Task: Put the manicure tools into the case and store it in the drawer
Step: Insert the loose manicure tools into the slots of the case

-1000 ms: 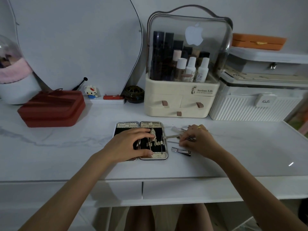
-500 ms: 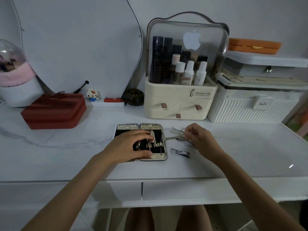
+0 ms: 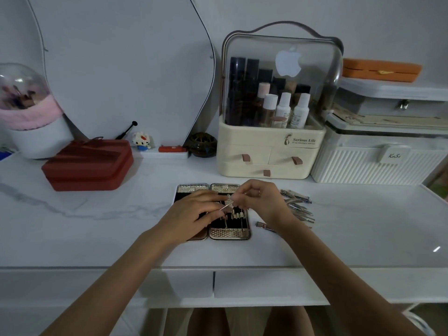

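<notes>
Nearest, the two closed drawers (image 3: 242, 284) sit under the desk edge. On the desk the open case (image 3: 229, 232) lies flat; the left hand (image 3: 194, 214) rests on it, fingers pinching the slim tool (image 3: 228, 204) that the right hand (image 3: 263, 202) also pinches above the right half. Loose tools (image 3: 297, 204) lie just beyond, to the right. The thin tool could miss its loop and slip if tilted. A second ago the right hand was at the pile
</notes>
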